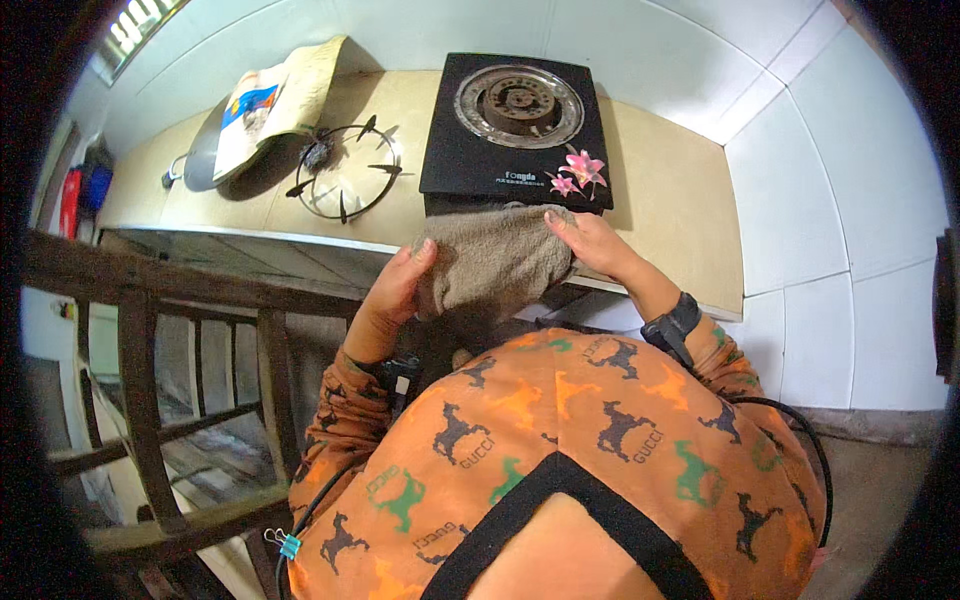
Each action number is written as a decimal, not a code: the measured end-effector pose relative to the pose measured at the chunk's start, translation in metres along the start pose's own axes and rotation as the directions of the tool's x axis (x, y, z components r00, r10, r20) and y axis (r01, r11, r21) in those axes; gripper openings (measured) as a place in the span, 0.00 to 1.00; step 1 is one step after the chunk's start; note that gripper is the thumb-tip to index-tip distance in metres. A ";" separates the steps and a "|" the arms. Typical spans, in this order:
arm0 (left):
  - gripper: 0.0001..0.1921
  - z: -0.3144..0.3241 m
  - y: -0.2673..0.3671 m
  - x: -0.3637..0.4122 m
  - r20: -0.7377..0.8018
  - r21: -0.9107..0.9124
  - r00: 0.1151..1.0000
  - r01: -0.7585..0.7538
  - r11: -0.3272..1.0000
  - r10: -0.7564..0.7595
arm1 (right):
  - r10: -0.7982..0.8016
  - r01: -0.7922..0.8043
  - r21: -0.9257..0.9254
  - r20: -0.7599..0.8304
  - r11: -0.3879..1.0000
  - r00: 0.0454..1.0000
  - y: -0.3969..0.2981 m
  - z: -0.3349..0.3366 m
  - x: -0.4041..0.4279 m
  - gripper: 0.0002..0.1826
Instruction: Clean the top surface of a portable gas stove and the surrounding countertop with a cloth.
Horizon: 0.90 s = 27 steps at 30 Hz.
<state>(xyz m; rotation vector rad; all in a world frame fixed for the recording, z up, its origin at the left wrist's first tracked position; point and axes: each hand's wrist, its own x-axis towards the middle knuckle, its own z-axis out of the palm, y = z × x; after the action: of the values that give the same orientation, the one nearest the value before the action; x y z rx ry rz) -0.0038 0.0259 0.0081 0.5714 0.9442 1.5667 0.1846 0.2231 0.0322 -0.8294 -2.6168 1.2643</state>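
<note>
A grey-brown cloth (495,259) is stretched between my two hands at the counter's front edge. My left hand (397,281) grips its left side, thumb on top. At the upper right corner, my right hand (596,240) pinches it, also with the thumb on top. Just beyond the cloth stands a black glass-topped gas stove (480,161) with pink flowers printed on it. Its round burner (520,101) sits bare in a stained metal drip ring (469,112). The cloth hides part of the stove's front face.
Left of the stove, a black pan support ring (397,169) lies on the tiled counter (667,187), with a steel wool scourer (316,155) at its rim. A curved printed sheet (300,90) leans farther left. A wooden railing (210,281) stands at my left; tiled wall (795,187) bounds the right.
</note>
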 end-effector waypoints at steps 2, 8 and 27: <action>0.19 0.005 0.001 -0.010 -0.030 -0.057 0.998 -0.063 0.996 0.061 | 0.028 -0.027 -0.031 0.052 0.999 0.998 -0.015 -0.005 -0.001 0.28; 0.20 0.023 -0.003 -0.024 0.059 -0.252 0.990 -0.107 0.962 0.125 | -0.612 0.609 0.059 0.082 0.791 0.787 -0.030 0.033 -0.004 0.35; 0.19 -0.047 -0.151 0.035 -0.126 0.449 0.978 -0.094 0.889 0.168 | -0.332 -0.598 0.796 0.592 0.095 0.735 -0.057 0.080 0.005 0.21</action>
<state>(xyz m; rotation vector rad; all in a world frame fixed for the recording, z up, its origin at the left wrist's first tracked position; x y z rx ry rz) 0.0381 0.0494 -0.1464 0.8495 1.4303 1.5392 0.1300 0.1416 0.0234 -0.2777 -0.9524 3.2412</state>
